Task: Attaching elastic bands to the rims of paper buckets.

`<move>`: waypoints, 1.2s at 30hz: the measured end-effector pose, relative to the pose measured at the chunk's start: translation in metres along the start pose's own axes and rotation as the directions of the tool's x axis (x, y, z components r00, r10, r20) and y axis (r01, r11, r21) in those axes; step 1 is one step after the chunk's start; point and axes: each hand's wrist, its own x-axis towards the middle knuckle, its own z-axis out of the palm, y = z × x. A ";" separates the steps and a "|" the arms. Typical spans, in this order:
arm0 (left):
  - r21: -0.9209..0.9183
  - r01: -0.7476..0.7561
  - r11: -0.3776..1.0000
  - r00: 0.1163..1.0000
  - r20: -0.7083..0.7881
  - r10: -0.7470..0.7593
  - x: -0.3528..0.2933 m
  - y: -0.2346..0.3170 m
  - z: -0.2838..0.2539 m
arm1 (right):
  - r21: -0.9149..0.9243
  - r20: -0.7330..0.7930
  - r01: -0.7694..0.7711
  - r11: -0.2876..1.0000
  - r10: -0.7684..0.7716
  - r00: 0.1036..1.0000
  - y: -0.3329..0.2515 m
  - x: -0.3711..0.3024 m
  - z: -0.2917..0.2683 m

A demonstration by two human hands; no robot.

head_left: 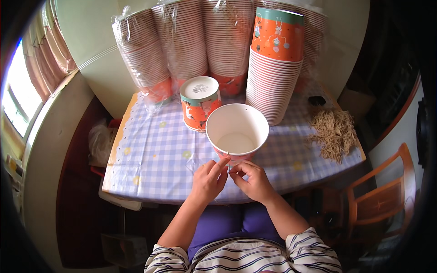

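And here we are at the bench, with both bare hands meeting right at the front of the open paper tub! It stands upright near the bench's front edge, mouth up, white inside, a small dark dot just under the far rim, a strip of reddish outer wall showing above the fingers. There's a thin cord hanging at the near rim, and look how close the fingertips come to it.

The right hand has thumb and forefinger drawn together, pinched on that cord. The left hand sits just beside, fingers bent, one reaching up against the tub's front; whether it grips anything, I can't tell from here.

Just behind, to the left, an orange and green tub stands upside down, white base on top. To the right of that rises a tall nested stack, mouths down, the top tub showing its orange and green print. Along the back, more stacks stand wrapped in clear plastic.

Over on the right, a tangled heap of tan cords lies on the blue-and-white checked cloth, a small black item just behind it. Beyond the bench's right end, a wooden chair; far left, a curtain beside the bright window.
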 end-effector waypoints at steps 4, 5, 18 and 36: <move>0.084 -0.069 0.994 0.997 -0.026 0.071 0.007 0.001 0.000 | -0.008 0.033 0.034 0.999 -0.034 0.999 0.000 0.001 -0.002; 0.084 -0.070 0.994 0.997 -0.025 0.072 0.007 0.001 0.001 | 0.005 0.024 0.047 0.999 -0.048 0.999 0.000 0.002 -0.002; -0.102 0.154 0.983 0.950 -0.258 -0.176 -0.005 -0.002 0.023 | -0.390 -0.106 0.226 0.893 -0.287 0.952 0.005 0.010 0.006; -0.868 0.468 -0.166 0.567 0.439 -0.698 -0.010 0.020 0.010 | -0.446 -0.250 0.206 0.871 -0.342 0.906 0.014 0.008 0.023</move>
